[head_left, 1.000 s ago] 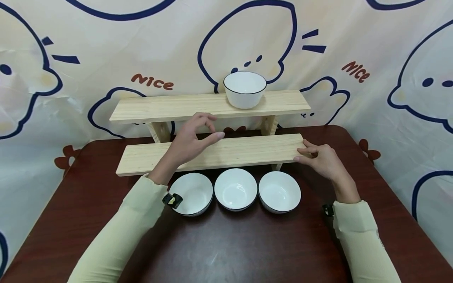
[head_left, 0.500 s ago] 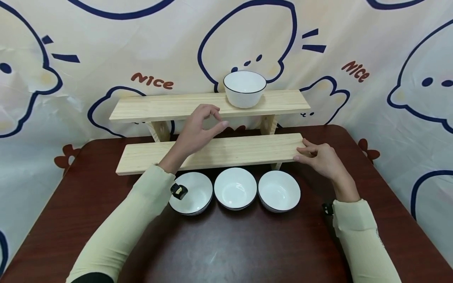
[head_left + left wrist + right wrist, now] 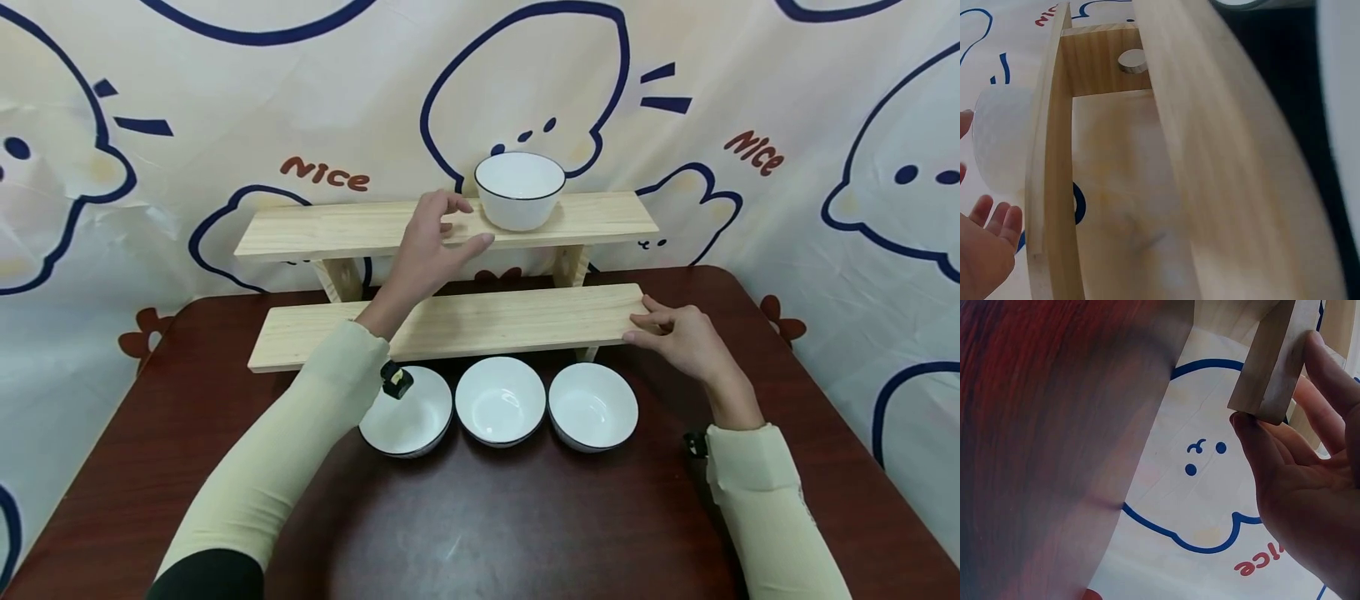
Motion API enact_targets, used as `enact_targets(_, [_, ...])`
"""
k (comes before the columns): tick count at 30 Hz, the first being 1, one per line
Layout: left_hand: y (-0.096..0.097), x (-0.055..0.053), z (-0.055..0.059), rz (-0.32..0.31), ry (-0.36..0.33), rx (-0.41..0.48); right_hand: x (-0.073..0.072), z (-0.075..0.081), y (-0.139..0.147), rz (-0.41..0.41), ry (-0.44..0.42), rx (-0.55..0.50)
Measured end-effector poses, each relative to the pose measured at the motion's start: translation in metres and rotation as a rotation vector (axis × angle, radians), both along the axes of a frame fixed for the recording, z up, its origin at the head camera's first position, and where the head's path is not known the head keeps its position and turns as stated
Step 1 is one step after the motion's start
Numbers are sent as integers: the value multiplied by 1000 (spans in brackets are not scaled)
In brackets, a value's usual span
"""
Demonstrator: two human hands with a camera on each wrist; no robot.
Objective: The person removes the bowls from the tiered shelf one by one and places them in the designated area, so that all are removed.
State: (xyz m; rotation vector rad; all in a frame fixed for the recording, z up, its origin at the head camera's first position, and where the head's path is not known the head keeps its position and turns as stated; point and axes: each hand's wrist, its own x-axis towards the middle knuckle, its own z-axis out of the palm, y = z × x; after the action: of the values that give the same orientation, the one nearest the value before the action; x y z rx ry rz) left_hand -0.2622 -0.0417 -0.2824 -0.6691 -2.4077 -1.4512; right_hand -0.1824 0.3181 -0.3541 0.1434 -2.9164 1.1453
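A white bowl (image 3: 520, 204) with a dark rim stands on the upper board (image 3: 330, 227) of a two-step wooden shelf. My left hand (image 3: 429, 254) is in front of that board, just left of the bowl, with thumb and fingers apart and nothing between them. In the left wrist view the fingers (image 3: 1012, 222) face the bowl (image 3: 1002, 134) with a gap between. My right hand (image 3: 681, 340) pinches the right end of the lower board (image 3: 517, 321); the right wrist view has the thumb and fingers of this hand (image 3: 1310, 469) on the board's end (image 3: 1266, 381).
In front of the shelf, three white bowls stand in a row: a left bowl (image 3: 412, 421), a middle bowl (image 3: 500, 402) and a right bowl (image 3: 592, 408). My left forearm passes over the left one. The dark red table (image 3: 510, 525) meets a printed cloth backdrop (image 3: 202, 92).
My left hand has moved up and to the right, closer to the bowl on the upper board, and its fingers have spread wider. The right hand stays at the board's end.
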Motion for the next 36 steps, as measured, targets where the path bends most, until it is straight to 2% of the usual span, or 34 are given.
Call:
enact_targets(6, [9,-8,8,8,-20,36,0,1,1,-8,-8,-9])
enact_targets(15, [22,-19,13,15,-53,64,0,0,0,-11,-20,-8])
enact_targets(24, [43,-27,16,84,-30,33,0,-3,1,-29,-35,0])
enact_targets(31, [53,-30,17,108,-92,78,-1,-3,1,-34,-43,-6])
enact_targets(36, [58,-33,17,96,-45,99,-2,-1,1,-31,-31,-3])
